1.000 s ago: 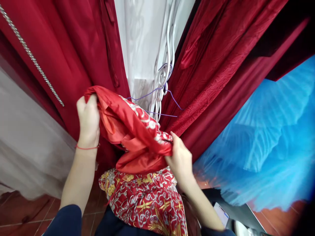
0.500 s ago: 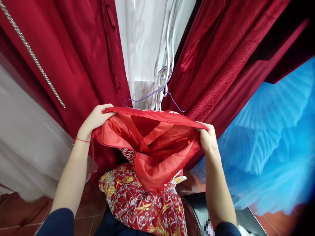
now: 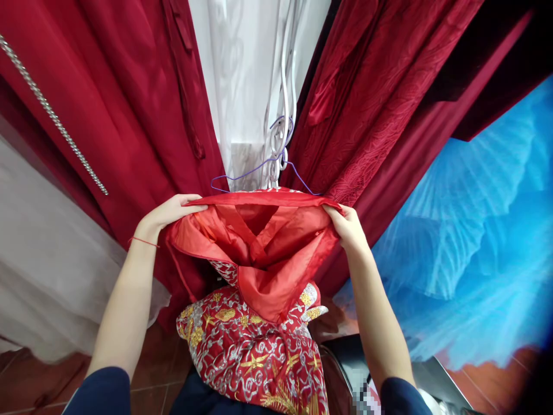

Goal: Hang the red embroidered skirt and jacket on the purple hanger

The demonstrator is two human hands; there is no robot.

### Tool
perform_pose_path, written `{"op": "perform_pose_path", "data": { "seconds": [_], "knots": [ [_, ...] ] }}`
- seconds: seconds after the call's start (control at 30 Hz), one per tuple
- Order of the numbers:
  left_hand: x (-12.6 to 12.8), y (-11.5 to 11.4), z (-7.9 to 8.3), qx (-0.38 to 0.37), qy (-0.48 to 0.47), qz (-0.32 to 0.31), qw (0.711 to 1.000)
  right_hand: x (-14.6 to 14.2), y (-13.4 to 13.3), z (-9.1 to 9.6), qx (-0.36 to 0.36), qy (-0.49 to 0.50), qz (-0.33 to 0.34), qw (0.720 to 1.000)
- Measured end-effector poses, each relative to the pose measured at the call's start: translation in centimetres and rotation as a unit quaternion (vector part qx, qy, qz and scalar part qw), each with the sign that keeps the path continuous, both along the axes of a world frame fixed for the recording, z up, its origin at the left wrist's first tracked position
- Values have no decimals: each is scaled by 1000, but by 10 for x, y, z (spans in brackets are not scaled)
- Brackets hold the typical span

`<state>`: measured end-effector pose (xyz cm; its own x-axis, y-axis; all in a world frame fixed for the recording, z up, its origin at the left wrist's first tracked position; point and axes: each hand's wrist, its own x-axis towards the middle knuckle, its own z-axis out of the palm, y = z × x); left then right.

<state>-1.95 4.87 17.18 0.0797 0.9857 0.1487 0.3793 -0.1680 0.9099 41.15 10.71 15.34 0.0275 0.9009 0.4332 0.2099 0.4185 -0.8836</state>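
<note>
A red garment [image 3: 254, 357] with silver and gold embroidery drapes in front of me, its plain red lining [image 3: 276, 288] facing up. My left hand [image 3: 170, 212] pinches the left end of its top edge. At the right end, my right hand [image 3: 349, 227] grips the same edge between thumb and fingers. The edge is stretched nearly straight between both hands, and the opening below it gapes. Just beyond the edge is a thin purple wire hanger [image 3: 253, 170], hooked by a white curled metal stand. A thin red cord hangs from the garment's left side.
Dark red gowns [image 3: 129, 104] hang on the left and more red dresses [image 3: 367, 115] on the right. A white gown [image 3: 52, 259] is at far left, a blue ruffled dress [image 3: 466, 230] at far right. Below right stands a dark seat [image 3: 349, 351] on the tiled floor.
My right hand has come inward to the left with its end of the edge, so my hands are closer together. The left hand has shifted slightly lower. The view has turned a little.
</note>
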Motion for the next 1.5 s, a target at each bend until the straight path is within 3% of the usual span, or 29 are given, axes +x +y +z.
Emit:
{"op": "perform_pose_path", "data": {
  "seconds": [0.1,0.2,0.27,0.33,0.4,0.47,0.53,0.67,0.8,0.9,1.2,1.33,1.5],
  "knots": [
    [-7,7,-18,-17,-51,35,998,-7,4,-7,7,-3,-6,1000],
    [-11,12,-43,-58,-109,62,990,-11,7,-12,35,-20,45,998],
    [-12,16,-58,-99,-136,49,985,-10,12,-15,-10,-46,71,996],
    [-12,25,-68,-138,-138,41,980,-8,20,-22,-100,-104,64,987],
    [-13,38,-73,-158,-101,63,980,-7,33,-32,-184,-167,24,968],
    [-13,56,-74,-149,-54,103,982,-8,46,-46,-224,-198,-22,954],
    [-13,74,-74,-125,-24,140,982,-11,58,-61,-230,-192,-43,953],
    [-12,104,-73,-60,16,210,976,-20,75,-89,-234,-131,-14,963],
    [-13,118,-68,33,98,286,953,-29,88,-101,-212,-31,37,976],
    [-18,128,-57,69,151,295,941,-30,100,-103,-176,26,34,983],
    [-17,159,-18,125,112,209,963,-12,130,-97,-106,45,-37,993],
    [-4,152,-6,140,77,158,974,4,132,-97,-80,22,-84,993],
    [16,138,16,159,87,76,980,22,134,-94,-76,38,-83,993]
  ]
}}
